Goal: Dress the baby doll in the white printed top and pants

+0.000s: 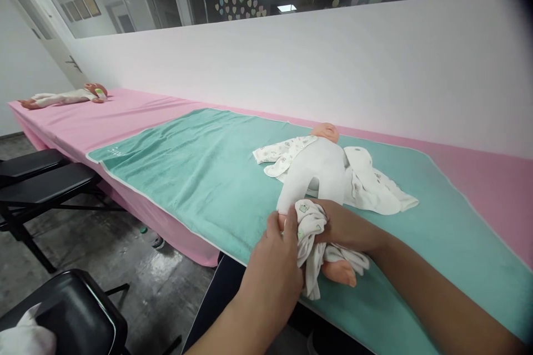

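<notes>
Pink cloth is spread along the white wall, and over it a green towel is laid. On that towel, head toward the wall, the white-bodied doll is stretched out, a printed top opened beneath it. And now, at the near edge: by the left hand a leg is pinched between thumb and forefinger, beside a bunched printed garment! The right hand is tucked behind those folds; how its hidden fingers are set cannot be told. Below, one bare foot is exposed.
</notes>
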`<state>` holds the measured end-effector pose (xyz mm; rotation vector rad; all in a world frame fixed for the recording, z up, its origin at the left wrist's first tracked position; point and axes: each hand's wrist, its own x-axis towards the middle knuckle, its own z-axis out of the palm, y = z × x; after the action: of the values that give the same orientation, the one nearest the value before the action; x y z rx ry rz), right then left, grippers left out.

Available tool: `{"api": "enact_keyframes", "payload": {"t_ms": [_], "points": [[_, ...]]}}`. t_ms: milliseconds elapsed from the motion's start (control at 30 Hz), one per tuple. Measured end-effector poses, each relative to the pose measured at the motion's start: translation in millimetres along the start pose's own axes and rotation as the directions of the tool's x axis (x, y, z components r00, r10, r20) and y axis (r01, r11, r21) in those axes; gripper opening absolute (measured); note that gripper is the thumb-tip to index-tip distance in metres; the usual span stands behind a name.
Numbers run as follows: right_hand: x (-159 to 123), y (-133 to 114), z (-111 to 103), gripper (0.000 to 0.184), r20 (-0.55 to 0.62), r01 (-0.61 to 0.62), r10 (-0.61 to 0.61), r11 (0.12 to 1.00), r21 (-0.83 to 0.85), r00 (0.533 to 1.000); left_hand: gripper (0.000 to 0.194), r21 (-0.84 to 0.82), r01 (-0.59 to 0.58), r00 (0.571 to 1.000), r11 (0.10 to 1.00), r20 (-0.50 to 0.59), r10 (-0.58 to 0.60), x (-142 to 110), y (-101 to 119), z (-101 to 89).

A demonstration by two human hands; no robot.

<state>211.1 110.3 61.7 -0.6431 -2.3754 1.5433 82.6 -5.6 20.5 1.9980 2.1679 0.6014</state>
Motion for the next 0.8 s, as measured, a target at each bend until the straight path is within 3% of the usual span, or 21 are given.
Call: {"api": "enact_keyframes", "payload": {"t_ms": [167, 467, 600, 800], "points": [[-2.1, -0.5, -0.6, 0.037, -0.01, 0.007, -0.008, 1.0, -0.018, 1.0, 0.089, 0.167, -0.035, 0.999, 0.985, 0.017, 0.032, -5.4, -4.8, -0.9], [-5.0, -2.5, -0.3, 0.035, 0.014, -0.021, 0.021, 0.999, 0.046, 1.0, 0.086, 0.285, -0.124, 0.992, 0.95, 0.024, 0.123, -3.9, -11.3, -6.2], [-5.1, -1.9, -2.3, 0.039, 0.034, -0.033, 0.031, 0.997, 0.073, 0.999, 0.078, 0.257, -0.133, 0.99, 0.957, -0.004, 0.139, -2.1, -10.9, -6.9], [-3.8, -0.1, -2.7, 0.027, 0.053, -0.064, 0.061, 0.997, 0.053, 0.997, 0.066, 0.169, -0.121, 0.989, 0.978, -0.063, 0.133, -0.6, -12.4, -7.8]]}}
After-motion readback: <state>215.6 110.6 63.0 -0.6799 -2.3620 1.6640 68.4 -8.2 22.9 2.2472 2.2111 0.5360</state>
